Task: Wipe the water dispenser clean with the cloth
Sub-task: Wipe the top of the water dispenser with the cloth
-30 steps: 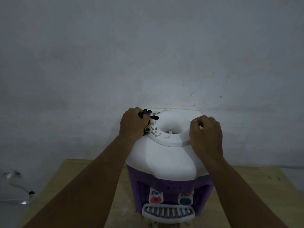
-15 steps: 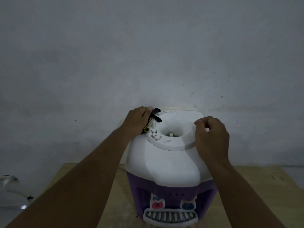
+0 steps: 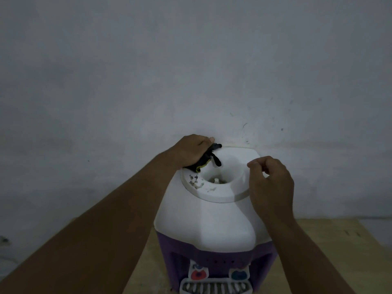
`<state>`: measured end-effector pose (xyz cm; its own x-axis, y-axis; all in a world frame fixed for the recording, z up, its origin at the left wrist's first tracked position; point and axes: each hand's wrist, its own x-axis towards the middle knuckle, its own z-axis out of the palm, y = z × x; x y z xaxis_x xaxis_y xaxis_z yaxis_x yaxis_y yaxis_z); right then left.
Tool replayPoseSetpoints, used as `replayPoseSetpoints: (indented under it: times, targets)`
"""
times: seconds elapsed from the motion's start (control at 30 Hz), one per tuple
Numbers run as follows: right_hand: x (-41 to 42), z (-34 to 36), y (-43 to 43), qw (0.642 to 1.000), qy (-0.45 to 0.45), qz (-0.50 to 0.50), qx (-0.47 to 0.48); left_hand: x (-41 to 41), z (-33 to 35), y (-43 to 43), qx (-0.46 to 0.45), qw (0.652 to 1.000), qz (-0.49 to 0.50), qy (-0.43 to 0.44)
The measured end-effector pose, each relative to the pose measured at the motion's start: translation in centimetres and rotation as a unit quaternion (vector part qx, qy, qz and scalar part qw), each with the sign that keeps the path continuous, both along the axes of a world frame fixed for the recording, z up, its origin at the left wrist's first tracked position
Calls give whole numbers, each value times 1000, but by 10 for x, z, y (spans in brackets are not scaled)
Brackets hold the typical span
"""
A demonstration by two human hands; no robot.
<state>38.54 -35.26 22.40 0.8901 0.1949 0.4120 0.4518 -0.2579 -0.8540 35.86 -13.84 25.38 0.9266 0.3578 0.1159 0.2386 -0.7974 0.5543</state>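
Observation:
A water dispenser (image 3: 210, 221) with a white top and purple lower body stands on a wooden table. Its round top collar has a funnel opening, with flecks of dirt on the left rim (image 3: 196, 180). My left hand (image 3: 191, 150) is shut on a dark cloth (image 3: 212, 158) with a yellow edge, pressing it on the collar's back-left rim. My right hand (image 3: 270, 183) hovers by the collar's right edge, fingers loosely curled with the thumb and forefinger close together, holding nothing.
A plain grey wall (image 3: 191, 71) rises right behind the dispenser. The wooden table (image 3: 331, 236) extends to both sides. Red and blue taps (image 3: 198, 273) and a white drip grille (image 3: 214, 287) sit at the dispenser's front bottom.
My left hand has slid the cloth along the collar's rim toward the back. My right hand has lifted off the collar and loosened its fingers. The view has drawn closer.

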Motion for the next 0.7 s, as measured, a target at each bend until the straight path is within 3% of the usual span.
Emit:
replayPoseSetpoints:
  times: [0.2, 0.4, 0.7]
  targets:
    - [0, 1, -1, 1000, -1, -2, 1, 15, 6, -6, 85, 993, -67, 38]
    - [-2, 1, -2, 1000, -2, -7, 12, 30, 6, -17, 115, 988, -91, 42]
    - [0, -1, -10, 1000, 0, -12, 27, 29, -3, -30, 131, 979, -151, -25]
